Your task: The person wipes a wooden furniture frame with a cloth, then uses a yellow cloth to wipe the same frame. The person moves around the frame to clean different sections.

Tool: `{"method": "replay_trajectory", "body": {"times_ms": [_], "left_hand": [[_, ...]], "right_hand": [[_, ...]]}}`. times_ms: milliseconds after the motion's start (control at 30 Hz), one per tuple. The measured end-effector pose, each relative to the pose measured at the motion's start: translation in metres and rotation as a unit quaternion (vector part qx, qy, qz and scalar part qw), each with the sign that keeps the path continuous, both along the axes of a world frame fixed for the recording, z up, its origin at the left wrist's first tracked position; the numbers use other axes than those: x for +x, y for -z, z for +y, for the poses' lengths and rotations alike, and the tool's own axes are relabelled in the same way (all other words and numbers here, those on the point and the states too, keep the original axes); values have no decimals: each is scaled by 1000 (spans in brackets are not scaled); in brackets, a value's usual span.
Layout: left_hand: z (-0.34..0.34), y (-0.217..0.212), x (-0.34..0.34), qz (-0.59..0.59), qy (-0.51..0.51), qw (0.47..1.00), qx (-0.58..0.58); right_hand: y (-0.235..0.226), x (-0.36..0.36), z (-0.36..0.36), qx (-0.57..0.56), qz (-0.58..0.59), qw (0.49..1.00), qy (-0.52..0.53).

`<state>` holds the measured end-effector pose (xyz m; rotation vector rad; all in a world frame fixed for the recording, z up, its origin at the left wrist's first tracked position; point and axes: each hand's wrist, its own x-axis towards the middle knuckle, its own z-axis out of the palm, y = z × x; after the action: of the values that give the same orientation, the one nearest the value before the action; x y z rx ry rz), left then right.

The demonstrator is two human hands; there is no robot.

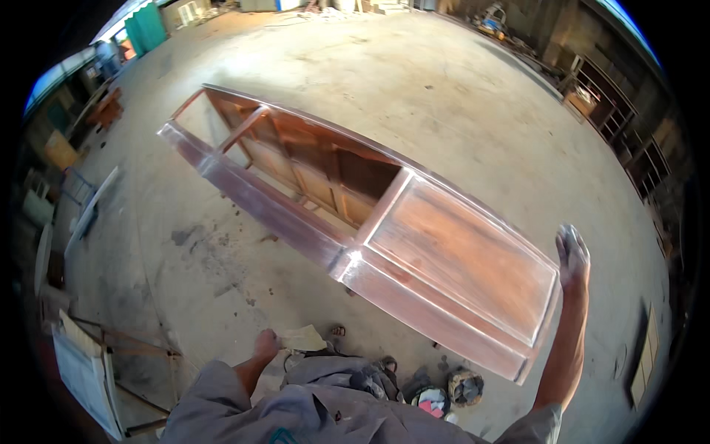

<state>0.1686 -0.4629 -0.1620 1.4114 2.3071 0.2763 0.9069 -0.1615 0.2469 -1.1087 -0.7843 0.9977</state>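
Furniture/woodworking shop, by the look of it: one big, rough bay.
Bare concrete floor point(473, 103), dark blotches point(214, 266) on it; large reddish-brown wooden cabinet frame point(458, 251) out in the middle, part panelled, part open; whitish, dusty-looking coating on the worker's right hand point(572, 250); small containers point(465, 387) by the feet. Dark barred frames point(603, 100) along the right wall, white panel point(85, 381) lower left, green curtain point(146, 31) far left, clutter round the edges.

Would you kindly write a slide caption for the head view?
Left hand holds a pale sheet; right hand is beside a reddish-brown wooden cabinet.
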Motion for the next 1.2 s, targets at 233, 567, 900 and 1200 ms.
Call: {"method": "replay_trajectory", "body": {"times_ms": [233, 567, 900, 1200], "left_hand": [[-51, 73, -7, -72, -183, 981, -5], [-74, 51, 101, -83, -186, 977, -60], [-51, 23, 72, -133, -250, 959, 6], [-177, 97, -26, -118, -388, 914, -22]], "right_hand": [[36, -40, -20, -193, -90, 951, -226], [84, 30, -64, -365, -145, 871, -296], [25, -92, 148, -134, -349, 902, -217], [-4, -408, 159, -26, 44, 925, -376]]}}
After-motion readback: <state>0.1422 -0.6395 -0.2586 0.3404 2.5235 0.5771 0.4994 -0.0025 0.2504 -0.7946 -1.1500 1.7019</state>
